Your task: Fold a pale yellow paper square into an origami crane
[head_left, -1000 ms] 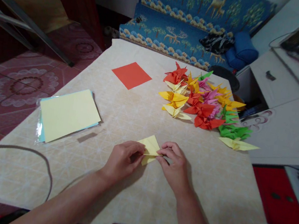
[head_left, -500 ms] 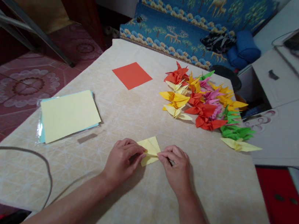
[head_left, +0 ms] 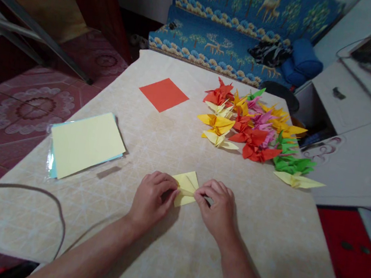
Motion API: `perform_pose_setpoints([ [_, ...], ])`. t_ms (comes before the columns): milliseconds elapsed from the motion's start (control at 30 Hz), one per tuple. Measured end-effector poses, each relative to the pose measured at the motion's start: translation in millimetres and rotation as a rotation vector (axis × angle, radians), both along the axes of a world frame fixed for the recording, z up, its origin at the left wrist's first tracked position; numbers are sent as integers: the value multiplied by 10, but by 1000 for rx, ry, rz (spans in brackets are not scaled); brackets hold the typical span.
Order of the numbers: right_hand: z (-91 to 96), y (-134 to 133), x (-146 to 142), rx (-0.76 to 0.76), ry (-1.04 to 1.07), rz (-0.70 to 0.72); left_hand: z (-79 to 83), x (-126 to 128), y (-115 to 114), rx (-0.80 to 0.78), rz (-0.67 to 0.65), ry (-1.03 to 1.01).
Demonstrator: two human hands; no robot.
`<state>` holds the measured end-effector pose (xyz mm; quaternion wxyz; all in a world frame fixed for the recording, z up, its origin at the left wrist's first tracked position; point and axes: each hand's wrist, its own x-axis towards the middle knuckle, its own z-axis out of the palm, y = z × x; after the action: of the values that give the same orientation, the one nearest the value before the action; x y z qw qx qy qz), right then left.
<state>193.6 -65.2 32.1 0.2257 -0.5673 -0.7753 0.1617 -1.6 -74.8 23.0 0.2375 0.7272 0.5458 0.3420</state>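
A small pale yellow folded paper [head_left: 186, 185] lies on the beige table [head_left: 157, 144] in front of me. My left hand [head_left: 150, 199] pinches its left side with curled fingers. My right hand [head_left: 217, 206] pinches its right side the same way. Both hands rest on the table with the paper between them. Part of the paper is hidden under my fingertips.
A stack of pale yellow and blue sheets [head_left: 83, 144] in a clear sleeve lies to the left. A red square sheet [head_left: 163, 93] lies farther back. A pile of several coloured paper cranes [head_left: 255, 130] fills the right. A cable [head_left: 42, 201] curves at the near left edge.
My two hands have closed in a little on the yellow paper, and its visible part has become narrower. Everything else on the table stays where it was.
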Motion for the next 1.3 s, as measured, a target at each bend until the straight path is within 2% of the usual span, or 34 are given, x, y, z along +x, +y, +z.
perform_pose_setpoints([
  [500, 21, -14, -102, 60, -37, -74, -14, 46, 26, 16, 59, 76],
  [1300, 32, -8, -116, 33, -68, -100, 9, 77, 32, -39, 94, 88],
])
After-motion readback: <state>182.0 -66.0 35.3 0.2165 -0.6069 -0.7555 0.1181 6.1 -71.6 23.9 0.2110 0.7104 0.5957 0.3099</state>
